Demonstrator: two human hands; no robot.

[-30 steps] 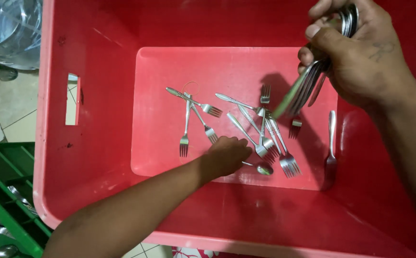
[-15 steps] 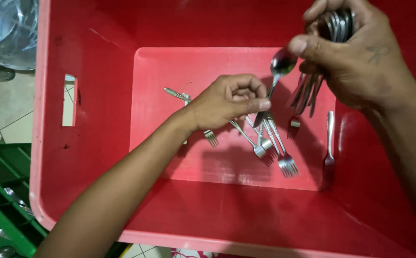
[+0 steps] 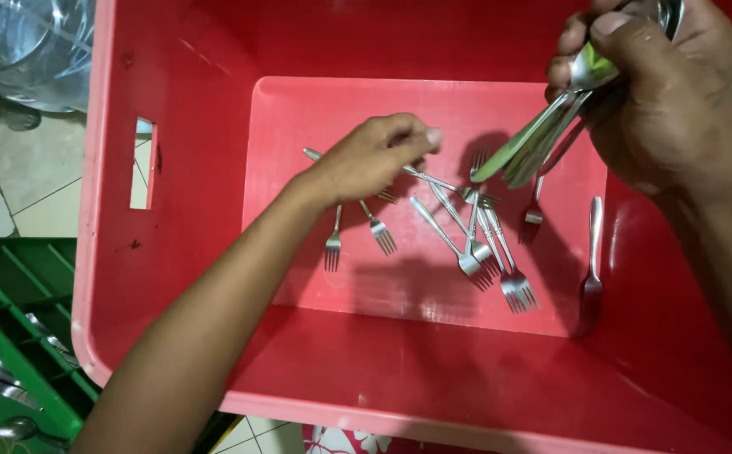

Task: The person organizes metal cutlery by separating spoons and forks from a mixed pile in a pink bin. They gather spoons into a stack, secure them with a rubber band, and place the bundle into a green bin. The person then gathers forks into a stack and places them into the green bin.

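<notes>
Shiny metal forks [image 3: 475,227] w/ glossy, smooth red plastic tub [image 3: 198,277].

Red tub [image 3: 181,277] open on top, tall walls all round, so access from above only. Floor left of the forks [image 3: 467,227] bare, w/ room for fingers. Centre cluttered w/ crossed forks. Right hand [image 3: 660,92] w/ spoon bundle [image 3: 542,139] overhangs top-right corner. Left hand [image 3: 374,155] sits mid-tub.

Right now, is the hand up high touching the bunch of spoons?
Touching. The head view shows the right hand wrapped around the bunch of spoons, fingers closed on their bowls, above the red tub.
</notes>
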